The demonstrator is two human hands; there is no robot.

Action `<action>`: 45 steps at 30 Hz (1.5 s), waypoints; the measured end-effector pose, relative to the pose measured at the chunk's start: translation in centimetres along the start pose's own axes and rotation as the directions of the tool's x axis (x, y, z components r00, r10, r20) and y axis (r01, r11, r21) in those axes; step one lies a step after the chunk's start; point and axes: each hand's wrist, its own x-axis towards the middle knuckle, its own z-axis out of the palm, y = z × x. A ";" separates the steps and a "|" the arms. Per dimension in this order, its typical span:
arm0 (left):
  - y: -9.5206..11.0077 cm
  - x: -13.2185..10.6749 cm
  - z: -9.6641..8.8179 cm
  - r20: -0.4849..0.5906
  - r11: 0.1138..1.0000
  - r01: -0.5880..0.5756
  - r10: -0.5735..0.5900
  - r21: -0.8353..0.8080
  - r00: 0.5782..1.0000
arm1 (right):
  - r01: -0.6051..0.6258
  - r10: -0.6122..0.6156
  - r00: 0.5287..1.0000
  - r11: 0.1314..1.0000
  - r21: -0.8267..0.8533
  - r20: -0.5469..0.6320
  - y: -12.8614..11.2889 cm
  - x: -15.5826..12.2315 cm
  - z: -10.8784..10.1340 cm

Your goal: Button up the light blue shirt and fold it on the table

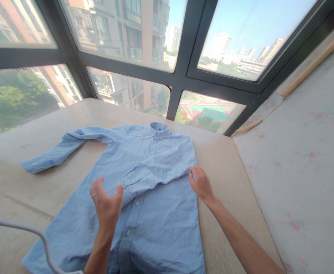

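Note:
A light blue button-up shirt [167, 213] lies front up, its collar toward the window. One sleeve [155, 171] is folded across the chest, with its cuff near the button placket. The other sleeve [67, 150] stretches out to the left over the surface. My left hand [107, 203], with a ring on one finger, hovers over the shirt front beside the folded cuff, thumb and fingers spread, holding nothing. At the shirt's right edge, my right hand [201, 183] pinches the folded sleeve's lower edge between thumb and fingers.
The shirt rests on a pale stone-like ledge [221, 167] below dark-framed windows [180, 82]. A grey cable [43, 234] curves through the lower left corner. To the right stands a wall with flowered paper [301, 163], peeling near the window frame.

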 end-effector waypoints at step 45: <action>-6.4 9.4 0.1 0.725 0.500 -0.757 0.316 0.421 0.612 | 0.315 -0.264 0.941 0.910 -0.268 0.211 -3.9 8.4 8.7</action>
